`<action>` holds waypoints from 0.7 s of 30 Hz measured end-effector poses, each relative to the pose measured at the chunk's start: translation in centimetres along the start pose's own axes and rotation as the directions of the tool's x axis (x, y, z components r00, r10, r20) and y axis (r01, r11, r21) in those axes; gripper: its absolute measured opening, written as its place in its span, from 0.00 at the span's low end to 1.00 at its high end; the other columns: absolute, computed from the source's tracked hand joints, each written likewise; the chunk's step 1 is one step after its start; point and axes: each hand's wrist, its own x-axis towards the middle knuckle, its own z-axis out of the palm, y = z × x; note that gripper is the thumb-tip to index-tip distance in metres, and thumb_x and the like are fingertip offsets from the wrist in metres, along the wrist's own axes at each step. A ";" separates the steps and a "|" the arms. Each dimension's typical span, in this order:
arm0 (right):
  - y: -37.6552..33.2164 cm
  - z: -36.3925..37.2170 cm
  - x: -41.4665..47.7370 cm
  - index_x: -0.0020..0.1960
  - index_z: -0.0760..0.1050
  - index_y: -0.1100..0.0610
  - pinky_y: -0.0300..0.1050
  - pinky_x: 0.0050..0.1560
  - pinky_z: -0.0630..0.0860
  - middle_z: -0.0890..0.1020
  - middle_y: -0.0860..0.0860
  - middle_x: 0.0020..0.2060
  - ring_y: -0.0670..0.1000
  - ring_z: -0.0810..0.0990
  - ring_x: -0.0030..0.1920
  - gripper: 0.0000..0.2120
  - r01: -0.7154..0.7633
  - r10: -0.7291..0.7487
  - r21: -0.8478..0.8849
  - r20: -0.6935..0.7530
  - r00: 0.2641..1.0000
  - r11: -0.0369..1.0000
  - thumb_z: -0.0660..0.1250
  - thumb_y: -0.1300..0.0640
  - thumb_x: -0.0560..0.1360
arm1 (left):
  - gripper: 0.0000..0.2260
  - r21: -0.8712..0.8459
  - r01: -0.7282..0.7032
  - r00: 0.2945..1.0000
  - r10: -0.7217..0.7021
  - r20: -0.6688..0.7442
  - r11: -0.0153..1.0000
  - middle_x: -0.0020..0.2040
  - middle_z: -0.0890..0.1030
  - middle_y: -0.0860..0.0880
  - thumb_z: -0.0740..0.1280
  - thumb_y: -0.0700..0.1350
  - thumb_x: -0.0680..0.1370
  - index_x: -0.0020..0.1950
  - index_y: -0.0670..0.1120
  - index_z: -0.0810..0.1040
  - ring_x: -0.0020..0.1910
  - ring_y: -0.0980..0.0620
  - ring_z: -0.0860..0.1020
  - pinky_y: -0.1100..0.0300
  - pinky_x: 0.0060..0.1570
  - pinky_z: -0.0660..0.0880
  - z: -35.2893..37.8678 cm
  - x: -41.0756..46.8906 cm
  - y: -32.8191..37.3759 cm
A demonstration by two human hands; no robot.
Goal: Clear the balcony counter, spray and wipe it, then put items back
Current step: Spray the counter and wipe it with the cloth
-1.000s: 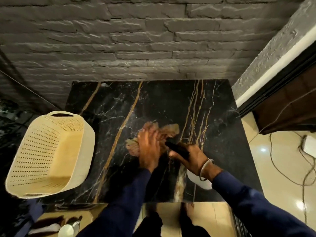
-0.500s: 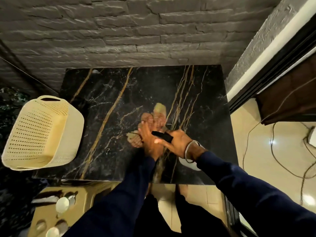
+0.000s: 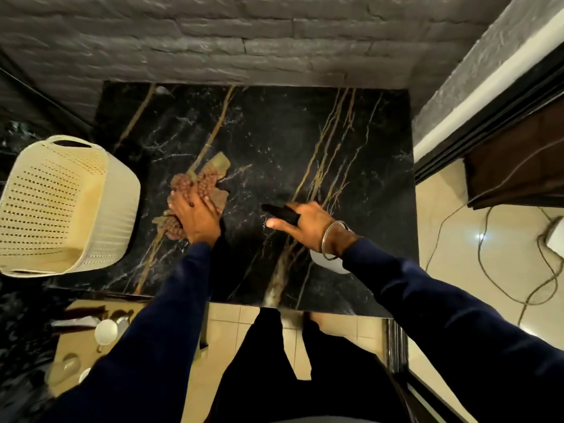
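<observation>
The black marble counter (image 3: 274, 141) with gold veins fills the middle of the head view. My left hand (image 3: 195, 216) presses flat on a brown cleaning cloth (image 3: 203, 180) at the counter's left-centre. To its right, my right hand (image 3: 308, 224) grips a spray bottle: the black nozzle (image 3: 279, 211) points left and the white body (image 3: 331, 264) shows under my wrist. The two hands are apart.
A cream perforated basket (image 3: 61, 206) lies tilted at the counter's left edge. Grey brick wall stands behind. Cups and small items (image 3: 105, 331) sit on a lower surface at the front left. Cables (image 3: 503, 270) trail over the tiled floor at right.
My left hand has slid the cloth leftward across the counter. The hands, close together before, have separated; the right hand still holds the spray bottle.
</observation>
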 end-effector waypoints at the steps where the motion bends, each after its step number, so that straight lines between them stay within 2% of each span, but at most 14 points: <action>1: 0.0 0.1 0.5 0.63 0.76 0.50 0.49 0.58 0.77 0.83 0.51 0.51 0.52 0.81 0.53 0.49 -0.015 0.015 0.008 -0.005 1.000 1.000 0.43 0.18 0.63 | 0.24 0.008 0.045 0.999 -0.045 -0.003 0.999 0.75 0.59 0.31 0.55 0.51 0.80 0.74 0.42 0.65 0.75 0.31 0.56 0.40 0.76 0.47 0.3 0.7 -0.1; 3: -0.1 0.1 1.4 0.62 0.78 0.49 0.46 0.58 0.77 0.84 0.49 0.50 0.49 0.82 0.54 0.49 -0.006 0.006 0.016 -0.031 0.999 1.000 0.42 0.17 0.63 | 0.25 -0.030 0.141 0.988 -0.143 -0.051 0.990 0.74 0.61 0.31 0.57 0.53 0.79 0.73 0.42 0.65 0.75 0.31 0.58 0.40 0.76 0.48 0.8 1.1 0.4; 5: -0.8 -0.1 2.3 0.63 0.78 0.48 0.43 0.58 0.76 0.85 0.49 0.52 0.48 0.82 0.55 0.41 0.056 -0.056 -0.014 -0.070 0.996 0.998 0.46 0.22 0.68 | 0.24 -0.046 0.143 0.985 -0.147 -0.092 0.989 0.73 0.64 0.31 0.57 0.54 0.79 0.71 0.41 0.67 0.73 0.30 0.62 0.39 0.75 0.52 0.2 0.7 2.0; 6: -1.3 -0.4 2.8 0.64 0.78 0.48 0.40 0.56 0.75 0.85 0.50 0.51 0.50 0.82 0.55 0.35 0.076 -0.078 -0.031 -0.098 0.992 0.997 0.51 0.27 0.72 | 0.24 -0.028 0.033 0.995 -0.036 -0.094 0.999 0.72 0.66 0.31 0.57 0.53 0.79 0.70 0.40 0.69 0.71 0.30 0.64 0.39 0.73 0.54 0.0 0.3 3.1; 7: -1.6 -0.8 3.3 0.64 0.78 0.49 0.37 0.53 0.74 0.85 0.52 0.51 0.51 0.82 0.55 0.29 0.102 -0.105 -0.032 -0.139 0.985 0.994 0.56 0.32 0.74 | 0.24 -0.008 -0.140 0.989 0.140 -0.043 0.990 0.70 0.68 0.30 0.59 0.52 0.79 0.69 0.37 0.71 0.70 0.30 0.66 0.39 0.71 0.56 0.3 -0.2 4.0; 8: -1.9 -1.3 3.6 0.64 0.78 0.49 0.35 0.50 0.71 0.85 0.52 0.51 0.51 0.82 0.54 0.25 0.105 -0.110 -0.039 -0.162 0.981 0.994 0.59 0.36 0.76 | 0.24 -0.035 -0.288 0.958 0.288 -0.007 0.957 0.70 0.68 0.29 0.60 0.50 0.80 0.70 0.36 0.70 0.69 0.29 0.66 0.38 0.70 0.57 0.8 -0.7 4.9; 9: -2.2 -1.6 4.3 0.66 0.76 0.47 0.33 0.49 0.69 0.84 0.51 0.53 0.50 0.81 0.55 0.23 0.123 -0.129 -0.049 -0.181 0.975 0.991 0.59 0.38 0.76 | 0.25 -0.120 -0.380 0.923 0.384 0.017 0.917 0.72 0.65 0.29 0.58 0.50 0.81 0.74 0.37 0.65 0.72 0.30 0.62 0.37 0.71 0.56 1.2 -1.0 5.9; 11: -3.0 -2.4 5.4 0.68 0.73 0.43 0.31 0.48 0.69 0.84 0.50 0.55 0.47 0.81 0.55 0.22 0.104 -0.110 -0.044 -0.177 0.978 0.994 0.58 0.39 0.77 | 0.27 -0.286 -0.495 0.843 0.533 0.073 0.821 0.77 0.55 0.32 0.53 0.51 0.83 0.80 0.48 0.46 0.77 0.33 0.52 0.34 0.74 0.51 1.7 -0.7 7.7; 12: -3.6 -2.8 6.0 0.68 0.73 0.43 0.30 0.47 0.69 0.84 0.49 0.55 0.46 0.82 0.54 0.20 0.084 -0.086 -0.022 -0.175 0.981 0.996 0.59 0.41 0.77 | 0.26 -0.349 -0.529 0.802 0.590 0.091 0.774 0.77 0.54 0.32 0.51 0.52 0.83 0.78 0.54 0.42 0.78 0.34 0.50 0.34 0.75 0.50 1.4 -0.2 8.1; 14: -4.6 -3.1 7.1 0.67 0.74 0.44 0.28 0.48 0.69 0.84 0.48 0.56 0.45 0.81 0.55 0.18 0.061 -0.059 0.001 -0.178 0.982 0.998 0.61 0.43 0.78 | 0.22 -0.369 -0.592 0.744 0.662 0.094 0.717 0.77 0.56 0.32 0.46 0.55 0.83 0.77 0.54 0.46 0.78 0.37 0.49 0.36 0.75 0.50 0.4 1.7 8.0; 15: -5.2 -3.1 7.6 0.67 0.75 0.44 0.26 0.49 0.68 0.83 0.46 0.57 0.43 0.80 0.56 0.18 0.055 -0.053 0.008 -0.185 0.981 0.998 0.62 0.44 0.79 | 0.23 -0.355 -0.607 0.741 0.668 0.069 0.711 0.77 0.56 0.34 0.47 0.55 0.83 0.77 0.52 0.51 0.78 0.39 0.50 0.37 0.75 0.52 0.2 3.1 7.6; 17: -6.3 -3.0 8.7 0.67 0.75 0.46 0.24 0.50 0.65 0.81 0.42 0.58 0.38 0.76 0.56 0.18 0.060 -0.059 -0.001 -0.206 0.977 0.998 0.62 0.44 0.78 | 0.22 -0.420 -0.496 0.827 0.561 0.039 0.760 0.77 0.60 0.37 0.52 0.55 0.82 0.75 0.49 0.62 0.77 0.38 0.56 0.37 0.74 0.57 0.5 6.7 5.5; 19: -7.0 -2.4 9.6 0.67 0.75 0.47 0.29 0.54 0.69 0.80 0.43 0.59 0.39 0.76 0.58 0.19 0.065 -0.062 0.006 -0.209 0.976 0.998 0.63 0.43 0.78 | 0.21 -0.236 -0.341 0.935 0.353 0.012 0.910 0.77 0.60 0.36 0.55 0.50 0.82 0.74 0.46 0.65 0.76 0.35 0.57 0.38 0.74 0.55 1.1 10.8 3.1; 21: -7.3 -1.6 10.4 0.67 0.75 0.47 0.39 0.61 0.74 0.80 0.47 0.61 0.45 0.78 0.61 0.20 0.075 -0.067 0.035 -0.194 0.979 0.997 0.62 0.42 0.78 | 0.24 -0.098 -0.191 0.981 0.187 -0.046 0.977 0.76 0.60 0.34 0.59 0.50 0.79 0.74 0.44 0.65 0.75 0.33 0.57 0.39 0.75 0.53 0.6 14.7 1.0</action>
